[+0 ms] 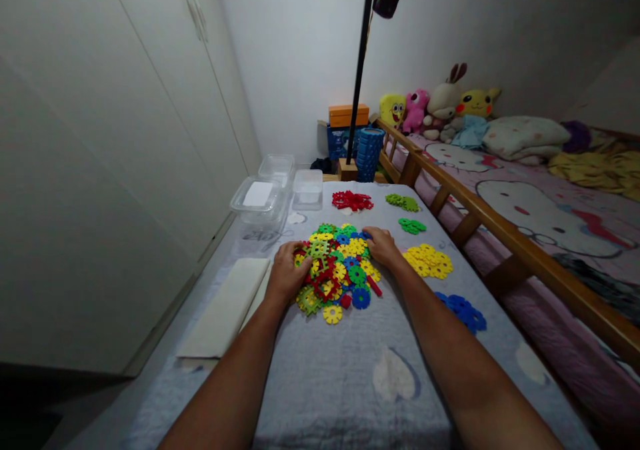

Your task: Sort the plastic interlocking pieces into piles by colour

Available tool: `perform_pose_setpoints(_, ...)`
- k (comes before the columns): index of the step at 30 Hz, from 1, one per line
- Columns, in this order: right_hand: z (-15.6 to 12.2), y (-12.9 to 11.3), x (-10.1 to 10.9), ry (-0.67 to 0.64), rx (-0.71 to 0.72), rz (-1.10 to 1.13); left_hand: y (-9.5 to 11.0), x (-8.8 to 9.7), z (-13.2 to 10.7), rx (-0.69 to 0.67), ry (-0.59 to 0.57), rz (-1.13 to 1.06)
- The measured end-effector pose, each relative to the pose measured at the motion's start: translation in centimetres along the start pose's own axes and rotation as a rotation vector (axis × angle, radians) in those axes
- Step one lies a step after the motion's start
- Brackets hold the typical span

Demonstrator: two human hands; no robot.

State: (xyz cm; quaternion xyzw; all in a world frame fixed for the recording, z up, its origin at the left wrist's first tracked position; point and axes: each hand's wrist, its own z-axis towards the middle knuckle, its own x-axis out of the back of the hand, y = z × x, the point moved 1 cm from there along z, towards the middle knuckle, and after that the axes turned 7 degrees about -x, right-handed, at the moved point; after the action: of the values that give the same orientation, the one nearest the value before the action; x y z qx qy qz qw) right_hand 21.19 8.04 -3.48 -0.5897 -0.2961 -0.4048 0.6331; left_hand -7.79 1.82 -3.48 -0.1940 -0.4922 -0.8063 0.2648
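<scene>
A mixed heap of notched plastic building discs [340, 273] in yellow, green, blue and red lies on the cloth-covered table between my hands. My left hand [287, 273] rests against the heap's left edge, thumb and fingers apart around red and green pieces. At the far right edge of the heap, my right hand [383, 245] has its fingers curled at a blue disc [366, 235]; the fingertips are partly hidden. Along the right stand sorted piles: red pieces [353, 201], light green pieces [403, 202], green discs [412, 226], yellow discs [429, 261] and blue discs [463, 312].
Clear plastic boxes [307, 190] stand at the back left, one lidded box [255, 197] with white paper on top. A pale folded board [225, 307] lies left of my left forearm. A wooden bed rail [465, 217] runs along the right, and a lamp pole [359, 70] rises behind.
</scene>
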Motion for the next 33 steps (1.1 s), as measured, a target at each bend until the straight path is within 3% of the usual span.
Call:
perform_pose_setpoints(4,-0.3,0.5,-0.8,0.035,0.043,-0.055,-0.1,0.0,0.0,0.001,0.006,0.003)
perform_pose_setpoints(9,-0.7,0.3,-0.3,0.076,0.067,-0.069,-0.3,-0.1,0.0,-0.006,0.000,0.013)
perform_pose_setpoints(12,-0.6,0.1,0.9,0.144,0.047,-0.035,-0.4,-0.2,0.0,-0.010,0.000,0.014)
perform_pose_setpoints(16,-0.5,0.7,4.1,0.197,0.004,0.095,-0.4,-0.2,0.0,-0.015,0.005,0.011)
perform_pose_setpoints(20,-1.7,2.4,8.3,0.058,-0.005,0.221,-0.2,-0.1,0.1,-0.018,0.000,0.024)
perform_pose_setpoints(24,-4.8,4.6,11.4,-0.098,-0.080,0.252,0.0,0.0,0.1,-0.017,-0.003,0.025)
perform_pose_setpoints(28,-8.4,6.6,12.6,-0.239,-0.106,0.267,0.0,0.0,0.2,-0.013,-0.004,0.032)
perform_pose_setpoints(33,-11.7,7.5,12.6,-0.297,-0.062,0.228,0.1,0.1,0.2,-0.018,-0.021,0.050)
